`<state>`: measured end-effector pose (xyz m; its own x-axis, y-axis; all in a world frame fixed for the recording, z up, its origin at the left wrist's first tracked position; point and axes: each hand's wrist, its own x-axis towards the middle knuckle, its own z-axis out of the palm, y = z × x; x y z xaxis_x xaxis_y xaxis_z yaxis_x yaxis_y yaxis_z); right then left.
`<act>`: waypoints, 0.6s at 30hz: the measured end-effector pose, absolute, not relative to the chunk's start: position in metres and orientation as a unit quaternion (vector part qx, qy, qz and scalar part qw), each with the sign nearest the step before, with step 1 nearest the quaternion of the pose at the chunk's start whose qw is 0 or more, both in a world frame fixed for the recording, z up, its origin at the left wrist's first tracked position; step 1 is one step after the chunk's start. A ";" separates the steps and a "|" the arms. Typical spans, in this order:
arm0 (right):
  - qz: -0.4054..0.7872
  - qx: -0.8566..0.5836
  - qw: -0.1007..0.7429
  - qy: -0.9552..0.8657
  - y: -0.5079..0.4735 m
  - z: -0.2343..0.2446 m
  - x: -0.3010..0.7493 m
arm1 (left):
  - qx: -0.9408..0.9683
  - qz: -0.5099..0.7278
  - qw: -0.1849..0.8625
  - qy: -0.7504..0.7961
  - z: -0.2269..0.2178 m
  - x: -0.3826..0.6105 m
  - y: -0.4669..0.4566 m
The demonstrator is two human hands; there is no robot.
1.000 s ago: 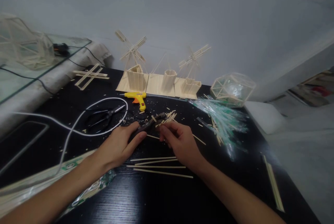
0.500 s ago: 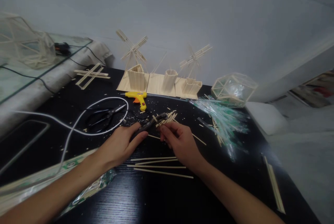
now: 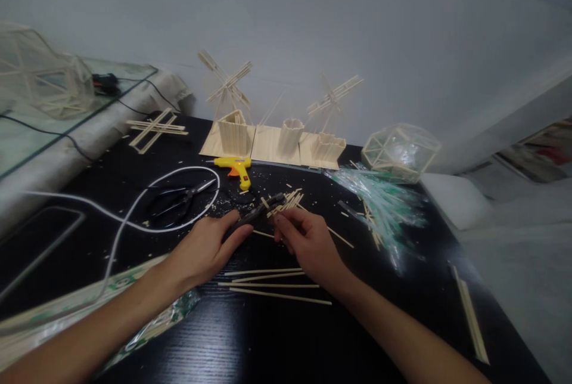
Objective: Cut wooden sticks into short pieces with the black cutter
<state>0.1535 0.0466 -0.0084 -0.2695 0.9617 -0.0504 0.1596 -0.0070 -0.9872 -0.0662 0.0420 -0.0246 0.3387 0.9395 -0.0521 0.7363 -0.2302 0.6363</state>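
Note:
My left hand (image 3: 203,247) is closed around the handles of dark pliers (image 3: 254,212), which point up and to the right. Pinched in the fingertips of my right hand (image 3: 308,244) is a thin wooden stick (image 3: 265,203) that crosses the pliers' jaws. A pile of short cut sticks (image 3: 292,199) lies just beyond the jaws and my right fingers. Several longer sticks (image 3: 279,294) rest on the black table (image 3: 277,342) nearer to me, below both hands.
Past my hands lies a yellow glue gun (image 3: 236,169), with stick windmill models (image 3: 235,136) behind it. A second pair of pliers (image 3: 183,196) is inside a white cable's loop (image 3: 152,229). Plastic wrappers (image 3: 379,199) and a clear polyhedron (image 3: 402,154) are at right.
Both hands, the pliers and the stick stay in nearly the same place. The view has shifted only slightly.

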 end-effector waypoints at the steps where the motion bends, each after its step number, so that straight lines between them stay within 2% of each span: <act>1: 0.529 -0.472 0.378 -0.596 0.047 -0.009 0.154 | 0.764 0.175 0.291 0.549 -0.025 -0.066 0.042; 18: 0.491 -0.463 0.358 -0.645 0.043 -0.009 0.153 | 0.778 0.203 0.278 0.525 -0.026 -0.068 0.044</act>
